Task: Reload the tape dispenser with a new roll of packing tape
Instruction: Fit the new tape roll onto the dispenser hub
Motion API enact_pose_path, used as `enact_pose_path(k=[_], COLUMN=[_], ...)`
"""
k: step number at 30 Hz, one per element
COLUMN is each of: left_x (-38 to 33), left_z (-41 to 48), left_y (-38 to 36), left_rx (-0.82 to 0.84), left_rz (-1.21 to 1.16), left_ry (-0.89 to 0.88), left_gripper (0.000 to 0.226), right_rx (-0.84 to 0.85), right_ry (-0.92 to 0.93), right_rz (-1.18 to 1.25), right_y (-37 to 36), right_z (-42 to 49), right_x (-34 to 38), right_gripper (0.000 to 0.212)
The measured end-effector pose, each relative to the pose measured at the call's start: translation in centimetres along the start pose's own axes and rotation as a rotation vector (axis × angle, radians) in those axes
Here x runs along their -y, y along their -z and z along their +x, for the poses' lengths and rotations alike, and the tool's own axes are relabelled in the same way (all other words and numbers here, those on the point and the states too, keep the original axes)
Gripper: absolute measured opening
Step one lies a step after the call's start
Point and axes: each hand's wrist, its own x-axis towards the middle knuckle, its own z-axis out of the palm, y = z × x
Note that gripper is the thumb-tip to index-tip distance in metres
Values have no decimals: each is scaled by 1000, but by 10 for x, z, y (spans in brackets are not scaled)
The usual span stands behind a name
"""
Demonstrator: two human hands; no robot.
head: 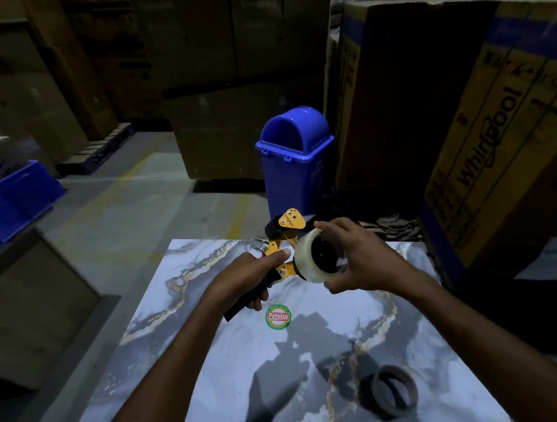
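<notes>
My left hand (253, 275) grips the black handle of a yellow tape dispenser (283, 239), held in the air above the far part of the marble-patterned table (213, 357). My right hand (352, 258) holds a roll of clear packing tape (308, 257) by its rim, fingers over the top and thumb under it. The roll sits against the dispenser's right side, at its black hub. An empty brown cardboard core (390, 394) lies on the table near the front right.
A round green and red sticker (278, 316) marks the tabletop. A blue swing-lid bin (295, 159) stands just beyond the table. Large cardboard boxes (478, 132) rise on the right and at the back. A blue crate (15, 196) sits at the left.
</notes>
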Motion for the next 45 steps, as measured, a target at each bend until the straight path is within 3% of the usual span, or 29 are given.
enact_pose_path(k=[14,32,45], left_x=[-11,-2,38], left_z=[15,31,20], left_y=[3,-9,-17], left_rx=[12,108,243], left_rz=[-55,-92,29], left_ry=[-30,-20,0], left_gripper=[69,75,47], right_rx=[6,-47,-47], right_ry=[-45,-171,-199], right_rz=[-8,-6,168], right_y=[-7,-29,-78], right_z=[15,3,-29], right_x=[-10,-17,-23], right_gripper=[115,120,114])
